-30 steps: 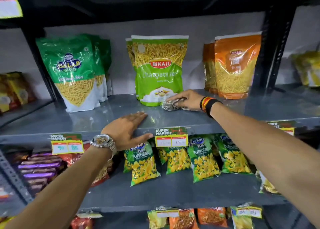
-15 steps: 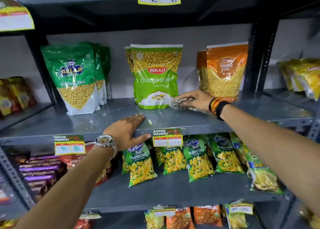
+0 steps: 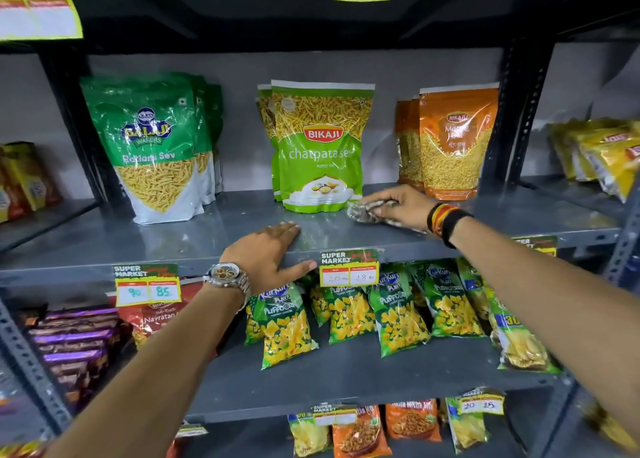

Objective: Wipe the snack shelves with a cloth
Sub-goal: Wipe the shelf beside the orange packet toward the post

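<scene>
Pressing cloth [image 3: 367, 212] on grey shelf [image 3: 207, 231], right hand [image 3: 401, 204] fingers grasping it.

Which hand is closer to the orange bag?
Right. The right hand wipes with the cloth just below-left of the orange bag; the left hand rests at the shelf edge, farther left.

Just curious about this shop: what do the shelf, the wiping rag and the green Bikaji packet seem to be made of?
Shelf: likely grey painted metal, faint sheen.
Rag: soft mottled fabric, crumpled.
Bikaji packet: glossy plastic film, showing glare.
</scene>
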A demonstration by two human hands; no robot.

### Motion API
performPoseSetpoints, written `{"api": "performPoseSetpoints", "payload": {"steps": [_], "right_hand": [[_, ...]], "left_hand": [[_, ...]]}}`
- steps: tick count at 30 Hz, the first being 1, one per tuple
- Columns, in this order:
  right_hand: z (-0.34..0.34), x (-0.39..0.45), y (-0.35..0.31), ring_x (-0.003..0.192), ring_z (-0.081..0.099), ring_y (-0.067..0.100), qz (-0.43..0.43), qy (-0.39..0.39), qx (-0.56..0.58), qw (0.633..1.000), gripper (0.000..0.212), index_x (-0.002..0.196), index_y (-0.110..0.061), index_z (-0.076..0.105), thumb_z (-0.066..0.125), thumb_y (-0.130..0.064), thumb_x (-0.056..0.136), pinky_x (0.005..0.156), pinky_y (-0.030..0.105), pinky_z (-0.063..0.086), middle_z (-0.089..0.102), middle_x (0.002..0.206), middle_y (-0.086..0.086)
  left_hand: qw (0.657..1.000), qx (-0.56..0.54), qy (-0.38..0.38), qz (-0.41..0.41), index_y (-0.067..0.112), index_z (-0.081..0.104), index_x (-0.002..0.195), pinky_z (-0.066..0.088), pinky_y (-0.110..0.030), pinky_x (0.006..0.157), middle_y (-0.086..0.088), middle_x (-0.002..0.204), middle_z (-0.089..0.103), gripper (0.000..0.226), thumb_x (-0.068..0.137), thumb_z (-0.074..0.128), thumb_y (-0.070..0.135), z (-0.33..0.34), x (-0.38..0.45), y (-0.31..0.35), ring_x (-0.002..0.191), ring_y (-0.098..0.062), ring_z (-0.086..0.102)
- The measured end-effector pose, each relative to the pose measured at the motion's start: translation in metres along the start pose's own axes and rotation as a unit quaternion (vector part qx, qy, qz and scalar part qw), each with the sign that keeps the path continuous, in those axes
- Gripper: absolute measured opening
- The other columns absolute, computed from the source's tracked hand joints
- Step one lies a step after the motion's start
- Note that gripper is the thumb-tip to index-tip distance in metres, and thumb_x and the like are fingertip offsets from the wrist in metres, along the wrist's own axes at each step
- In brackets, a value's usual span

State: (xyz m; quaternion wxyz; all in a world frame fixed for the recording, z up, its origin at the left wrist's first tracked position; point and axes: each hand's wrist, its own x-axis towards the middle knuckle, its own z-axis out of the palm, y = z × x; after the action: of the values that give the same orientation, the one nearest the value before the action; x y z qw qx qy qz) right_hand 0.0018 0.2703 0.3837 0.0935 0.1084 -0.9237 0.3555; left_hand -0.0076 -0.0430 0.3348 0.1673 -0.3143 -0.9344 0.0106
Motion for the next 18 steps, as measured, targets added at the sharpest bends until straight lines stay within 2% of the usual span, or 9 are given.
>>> {"api": "performPoseSetpoints", "payload": {"steps": [1, 2, 6, 8, 10, 13, 14, 16, 18], "right_hand": [[0.004, 0.002, 0.004, 0.113, 0.061, 0.044, 0.016, 0.011, -0.025, 0.999, 0.035, 0.117, -0.031, 0.069, 0.059, -0.007, 0.093, 0.100, 0.052, 0.048, 0.070, 0.121, 0.011], [0.010, 0.003, 0.006, 0.111, 0.060, 0.047, 0.017, 0.014, -0.049, 0.999, 0.035, 0.115, -0.035, 0.070, 0.059, -0.009, 0.093, 0.098, 0.056, 0.048, 0.071, 0.117, 0.010], [0.031, -0.033, -0.021, 0.119, 0.055, 0.018, -0.044, -0.039, -0.049, 0.997, 0.037, 0.124, -0.035, 0.064, 0.056, -0.012, 0.096, 0.104, 0.033, 0.043, 0.057, 0.126, -0.007], [0.024, -0.059, -0.035, 0.117, 0.060, 0.021, -0.063, -0.093, -0.055, 0.992, 0.038, 0.124, -0.042, 0.063, 0.058, -0.017, 0.096, 0.104, 0.037, 0.046, 0.060, 0.131, -0.007], [0.003, -0.078, -0.037, 0.110, 0.063, 0.024, -0.041, -0.102, -0.048, 0.993, 0.036, 0.123, -0.042, 0.063, 0.060, -0.020, 0.094, 0.103, 0.042, 0.047, 0.065, 0.127, 0.000], [-0.037, -0.081, -0.028, 0.093, 0.061, 0.005, 0.002, 0.020, 0.002, 1.000, 0.039, 0.127, -0.029, 0.063, 0.060, -0.009, 0.093, 0.096, 0.030, 0.051, 0.066, 0.124, -0.001], [-0.048, -0.075, -0.022, 0.089, 0.060, 0.005, 0.010, 0.060, 0.013, 0.998, 0.039, 0.128, -0.023, 0.063, 0.059, -0.006, 0.093, 0.091, 0.024, 0.051, 0.067, 0.122, 0.002], [-0.065, -0.059, -0.011, 0.080, 0.058, 0.005, 0.024, 0.114, 0.021, 0.993, 0.036, 0.126, -0.018, 0.065, 0.059, -0.004, 0.093, 0.073, 0.008, 0.050, 0.070, 0.113, 0.001], [-0.070, -0.036, 0.001, 0.069, 0.055, 0.002, 0.040, 0.147, 0.027, 0.988, 0.033, 0.120, -0.022, 0.069, 0.059, -0.005, 0.093, 0.057, 0.006, 0.045, 0.070, 0.098, -0.005]], "left_hand": [[1.000, 0.000, -0.002, 0.002, 0.018, 0.028, 0.159, 0.035, -0.041, 0.116, -0.001, 0.165, 0.031, 0.097, 0.087, 0.028, 0.084, 0.000, 0.000, 0.000, 0.147, -0.021, 0.037], [1.000, 0.001, -0.003, 0.005, 0.018, 0.028, 0.159, 0.034, -0.040, 0.117, -0.001, 0.165, 0.031, 0.097, 0.088, 0.028, 0.083, 0.000, 0.000, 0.000, 0.148, -0.021, 0.036], [1.000, 0.005, 0.000, 0.018, 0.017, 0.029, 0.159, 0.033, -0.039, 0.117, -0.003, 0.165, 0.032, 0.097, 0.088, 0.028, 0.083, 0.002, -0.003, -0.001, 0.148, -0.021, 0.035], [1.000, 0.000, 0.005, 0.018, 0.016, 0.030, 0.158, 0.034, -0.040, 0.117, -0.004, 0.164, 0.033, 0.096, 0.088, 0.030, 0.083, 0.001, -0.004, -0.001, 0.148, -0.022, 0.036], [1.000, -0.008, 0.003, 0.015, 0.016, 0.030, 0.158, 0.035, -0.041, 0.116, -0.004, 0.164, 0.033, 0.096, 0.089, 0.031, 0.083, 0.000, -0.004, -0.001, 0.148, -0.023, 0.037], [1.000, -0.012, -0.011, 0.010, 0.016, 0.028, 0.158, 0.036, -0.042, 0.115, -0.005, 0.165, 0.031, 0.097, 0.088, 0.030, 0.083, -0.003, -0.002, -0.001, 0.147, -0.025, 0.037], [1.000, -0.011, -0.011, 0.011, 0.016, 0.027, 0.159, 0.037, -0.042, 0.115, -0.005, 0.166, 0.030, 0.097, 0.088, 0.030, 0.083, -0.004, -0.001, 0.001, 0.147, -0.025, 0.037], [1.000, -0.008, -0.002, 0.022, 0.016, 0.025, 0.160, 0.038, -0.042, 0.113, -0.004, 0.166, 0.028, 0.097, 0.089, 0.033, 0.082, -0.005, 0.004, 0.011, 0.147, -0.025, 0.037], [0.999, 0.001, 0.006, 0.048, 0.019, 0.024, 0.160, 0.038, -0.043, 0.113, -0.003, 0.167, 0.026, 0.094, 0.090, 0.034, 0.081, -0.005, 0.013, 0.028, 0.147, -0.025, 0.036]]}}
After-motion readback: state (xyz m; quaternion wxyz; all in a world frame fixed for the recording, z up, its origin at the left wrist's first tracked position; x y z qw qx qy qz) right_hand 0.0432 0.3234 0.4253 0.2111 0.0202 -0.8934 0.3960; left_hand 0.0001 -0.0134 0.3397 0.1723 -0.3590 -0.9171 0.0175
